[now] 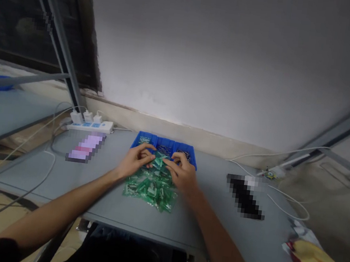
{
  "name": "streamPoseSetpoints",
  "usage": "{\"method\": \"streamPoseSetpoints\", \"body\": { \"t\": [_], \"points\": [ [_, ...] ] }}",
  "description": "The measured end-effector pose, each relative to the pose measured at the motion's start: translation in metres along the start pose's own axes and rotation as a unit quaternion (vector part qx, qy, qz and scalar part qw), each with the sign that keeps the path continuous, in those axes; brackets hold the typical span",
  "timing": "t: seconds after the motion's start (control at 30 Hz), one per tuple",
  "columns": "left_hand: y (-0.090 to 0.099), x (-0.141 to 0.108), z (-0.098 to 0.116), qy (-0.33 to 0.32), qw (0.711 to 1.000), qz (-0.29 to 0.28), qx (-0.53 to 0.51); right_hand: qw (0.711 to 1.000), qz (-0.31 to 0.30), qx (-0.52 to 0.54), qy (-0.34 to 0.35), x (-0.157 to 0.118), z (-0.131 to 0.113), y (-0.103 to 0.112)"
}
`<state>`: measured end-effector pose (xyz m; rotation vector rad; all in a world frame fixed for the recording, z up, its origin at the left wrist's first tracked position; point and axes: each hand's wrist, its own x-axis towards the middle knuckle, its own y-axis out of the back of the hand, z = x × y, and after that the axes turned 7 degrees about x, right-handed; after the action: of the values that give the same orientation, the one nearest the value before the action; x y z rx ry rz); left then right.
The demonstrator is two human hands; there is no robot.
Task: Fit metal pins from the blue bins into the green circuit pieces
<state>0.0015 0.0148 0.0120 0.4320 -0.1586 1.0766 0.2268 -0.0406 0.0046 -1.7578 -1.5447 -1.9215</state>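
Between my two hands is a small green plastic bag point(159, 161) with small pale parts inside. My left hand point(138, 159) pinches its left side, thumb and fingers together. On the other side my right hand point(182, 172) grips the bag near its right edge. Below them lies a pile of similar green bags point(150, 194), filled with small parts too small to name. Just behind the hands stands a blue divided bin point(167, 140) with three compartments. Pale pieces sit in its left one, screw-like metal pieces in the middle and right ones, partly hidden by my fingers.
A white power strip point(91, 126) with plugs and cables stands at the back left, near a blurred-out phone point(86, 147). To the right are a blurred dark object point(245, 197), white cables point(290, 201) and a red-and-yellow item point(315, 261) on the grey table point(104, 207).
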Motion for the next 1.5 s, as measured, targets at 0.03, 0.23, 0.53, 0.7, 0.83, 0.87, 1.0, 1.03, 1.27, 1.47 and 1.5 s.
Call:
{"method": "streamPoseSetpoints", "body": {
  "t": [0.03, 0.23, 0.53, 0.7, 0.83, 0.87, 1.0, 1.03, 1.27, 1.47, 1.5],
  "points": [
    [0.003, -0.001, 0.001, -0.014, 0.999, -0.011, 0.026, 1.000, 0.012, 0.021, -0.003, 0.001, -0.002, 0.000],
    [0.017, -0.003, 0.005, -0.149, 0.973, -0.023, 0.173, 0.976, 0.042, 0.173, -0.127, 0.010, -0.017, 0.003],
    [0.003, -0.010, -0.002, -0.031, 0.995, 0.013, 0.098, 0.919, -0.005, 0.285, -0.272, 0.006, -0.023, -0.011],
    [-0.001, -0.012, 0.005, -0.015, 0.999, -0.025, 0.037, 0.895, 0.008, 0.334, -0.297, 0.005, -0.027, -0.014],
    [-0.002, -0.012, 0.006, -0.017, 1.000, -0.012, 0.023, 0.881, -0.043, 0.370, -0.292, 0.007, -0.028, -0.011],
    [-0.003, -0.013, 0.006, -0.018, 0.999, -0.013, 0.023, 0.880, -0.052, 0.371, -0.293, 0.007, -0.028, -0.011],
    [-0.005, -0.014, 0.007, -0.015, 0.999, -0.043, 0.006, 0.883, -0.051, 0.364, -0.292, 0.006, -0.028, -0.013],
    [-0.006, -0.014, 0.007, -0.016, 0.999, -0.051, 0.002, 0.884, -0.051, 0.365, -0.289, 0.006, -0.028, -0.014],
    [-0.006, -0.015, 0.010, -0.022, 0.997, -0.069, 0.000, 0.878, -0.059, 0.379, -0.285, 0.006, -0.030, -0.016],
    [-0.004, -0.014, 0.009, -0.017, 0.999, -0.047, 0.015, 0.834, -0.028, 0.442, -0.328, 0.007, -0.027, -0.015],
    [-0.005, -0.013, 0.008, -0.014, 0.999, -0.032, 0.010, 0.833, -0.014, 0.445, -0.329, 0.007, -0.027, -0.015]
  ]
}}
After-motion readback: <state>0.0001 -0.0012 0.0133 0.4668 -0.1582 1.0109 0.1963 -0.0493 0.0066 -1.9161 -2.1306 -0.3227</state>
